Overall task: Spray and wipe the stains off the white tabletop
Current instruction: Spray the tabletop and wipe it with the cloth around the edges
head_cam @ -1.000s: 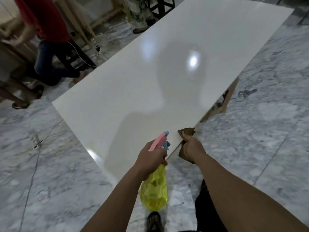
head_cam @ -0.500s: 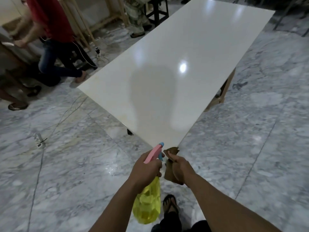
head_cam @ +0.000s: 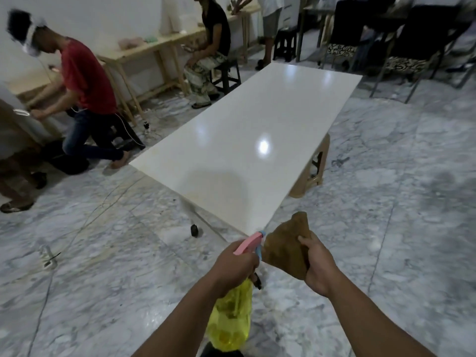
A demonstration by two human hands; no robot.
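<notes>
A yellow spray bottle [head_cam: 231, 320] with a pink head is held tilted just off the near corner of the glossy white tabletop [head_cam: 244, 140]; a brown cloth [head_cam: 286, 248] is held beside it.

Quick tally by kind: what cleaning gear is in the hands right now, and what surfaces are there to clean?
Spray bottles: 1, yellow spray bottle in the left hand
Cloths: 1, brown cloth in the right hand
Tabletops: 1, white tabletop
Total: 3
</notes>
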